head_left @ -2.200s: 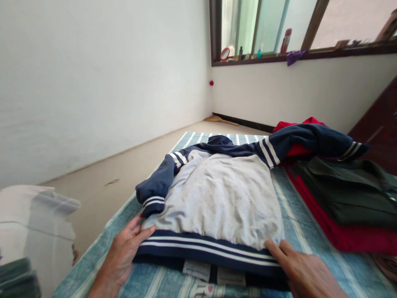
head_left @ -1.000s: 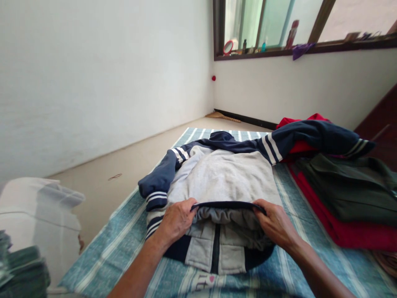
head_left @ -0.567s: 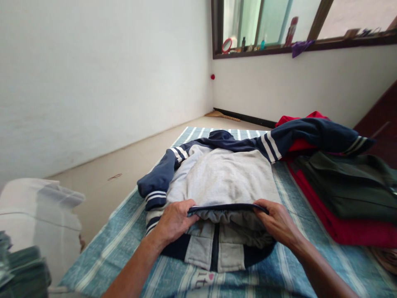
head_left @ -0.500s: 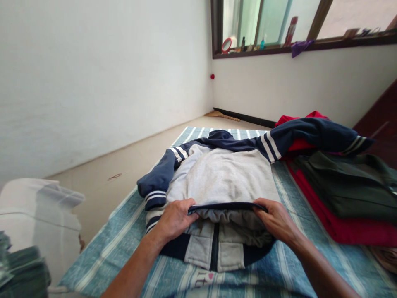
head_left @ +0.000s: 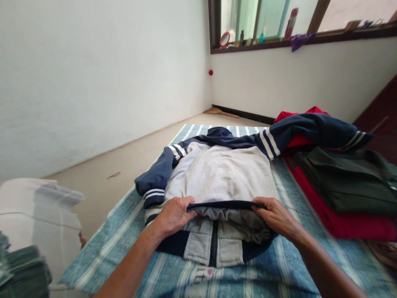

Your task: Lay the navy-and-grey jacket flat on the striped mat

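A blue-and-white striped bedsheet [head_left: 124, 244] covers the bed, which fills the lower and middle part of the view, with its left edge running along a bare floor [head_left: 124, 165] and a white wall [head_left: 93, 74]. A dark-framed window [head_left: 279, 25] sits high at the far right, its sill crowded with small bottles and a red-rimmed mirror, too small to tell apart well.

Along the right edge of the bed lies a stack of folded clothes [head_left: 347, 198]: a dark green garment on top of red ones.

In the middle of the bed, toward the near edge, lies a grey and navy jacket [head_left: 226, 174], back side up. Its left sleeve [head_left: 155, 182] is folded in with the striped cuff beside the body; its right sleeve [head_left: 313, 132] reaches across onto the stack of folded clothes. The navy hem [head_left: 225, 204] is lifted off the bed, so the zip front and grey lining show underneath.

At the near left corner stands a pale, blurred object that may be a plastic container [head_left: 37, 223].

The left hand [head_left: 173, 215] is closed around the left end of the hem, fingers curled over the band. The right hand [head_left: 276, 217] is likewise closed on the right end, so the band is stretched straight between the two hands.
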`<state>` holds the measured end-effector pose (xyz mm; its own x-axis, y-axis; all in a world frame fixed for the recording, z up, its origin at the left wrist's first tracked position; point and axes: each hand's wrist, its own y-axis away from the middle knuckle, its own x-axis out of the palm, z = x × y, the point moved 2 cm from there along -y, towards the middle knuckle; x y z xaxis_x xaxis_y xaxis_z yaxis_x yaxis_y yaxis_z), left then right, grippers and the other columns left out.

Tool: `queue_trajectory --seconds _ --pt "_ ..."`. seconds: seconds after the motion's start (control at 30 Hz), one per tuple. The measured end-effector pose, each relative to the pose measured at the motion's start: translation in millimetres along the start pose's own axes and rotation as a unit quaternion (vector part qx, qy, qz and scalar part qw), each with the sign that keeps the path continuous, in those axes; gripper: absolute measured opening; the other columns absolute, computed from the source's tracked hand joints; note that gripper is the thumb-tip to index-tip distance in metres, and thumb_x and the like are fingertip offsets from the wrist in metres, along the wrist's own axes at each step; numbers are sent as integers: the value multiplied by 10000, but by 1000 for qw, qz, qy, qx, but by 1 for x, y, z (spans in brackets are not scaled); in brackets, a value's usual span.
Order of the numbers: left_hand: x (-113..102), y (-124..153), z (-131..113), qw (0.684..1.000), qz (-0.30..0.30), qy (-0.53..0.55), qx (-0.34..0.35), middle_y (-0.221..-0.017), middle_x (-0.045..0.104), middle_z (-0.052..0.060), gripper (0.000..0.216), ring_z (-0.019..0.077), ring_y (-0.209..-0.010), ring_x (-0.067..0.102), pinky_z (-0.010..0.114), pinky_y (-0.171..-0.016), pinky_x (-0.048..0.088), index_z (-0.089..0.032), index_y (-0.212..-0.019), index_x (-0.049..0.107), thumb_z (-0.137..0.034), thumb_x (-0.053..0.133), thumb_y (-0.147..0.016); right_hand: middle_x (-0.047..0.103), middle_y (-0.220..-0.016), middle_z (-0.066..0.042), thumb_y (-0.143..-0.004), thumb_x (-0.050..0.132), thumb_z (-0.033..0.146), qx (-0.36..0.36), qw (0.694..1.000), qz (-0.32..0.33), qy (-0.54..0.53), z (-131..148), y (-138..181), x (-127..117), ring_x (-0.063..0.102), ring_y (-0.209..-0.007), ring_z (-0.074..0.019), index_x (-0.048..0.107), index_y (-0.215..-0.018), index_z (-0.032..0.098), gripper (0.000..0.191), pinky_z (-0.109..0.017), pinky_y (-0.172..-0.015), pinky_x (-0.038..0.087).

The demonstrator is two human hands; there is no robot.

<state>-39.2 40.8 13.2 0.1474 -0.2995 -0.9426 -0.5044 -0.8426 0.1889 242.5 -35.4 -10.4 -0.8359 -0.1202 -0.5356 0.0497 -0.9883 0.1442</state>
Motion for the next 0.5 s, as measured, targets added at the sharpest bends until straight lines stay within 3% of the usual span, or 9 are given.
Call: queue_trajectory --seconds 0.2,0.33,0.4,0.5 --pt "9 20 2 997 -35 -6 73 -857 676 47 164 206 -837 632 289 -740 465 -190 -861 637 -209 478 -823 691 -868 -28 -822 420 233 -28 995 32 86 10 31 -4 625 -845 -202 677 -947 201 287 -274 -742 436" --pt "22 44 5 984 -99 -18 146 -952 690 65 396 206 -905 635 313 -820 502 -183 -1000 650 -45 442 -692 683 -1007 -53 -815 382 142 -87 978 31 187 7 59 2 626 -924 -192 661 -1064 232 385 -285 -798 465" --pt "29 58 7 972 -143 -25 182 -1022 692 74 525 200 -967 632 322 -881 501 -173 -1086 632 0 405 -645 669 -1097 -68 -799 372 93 -154 956 5 250 -2 71 10 619 -995 -191 655 -1104 235 439 -302 -859 467" --pt "41 75 9 955 -200 -46 215 -1147 664 85 618 199 -1083 598 354 -980 465 -170 -1192 589 25 371 -647 641 -1199 -82 -752 405 53 -281 890 -69 353 -19 85 23 573 -1127 -228 643 -1152 224 495 -384 -965 425"
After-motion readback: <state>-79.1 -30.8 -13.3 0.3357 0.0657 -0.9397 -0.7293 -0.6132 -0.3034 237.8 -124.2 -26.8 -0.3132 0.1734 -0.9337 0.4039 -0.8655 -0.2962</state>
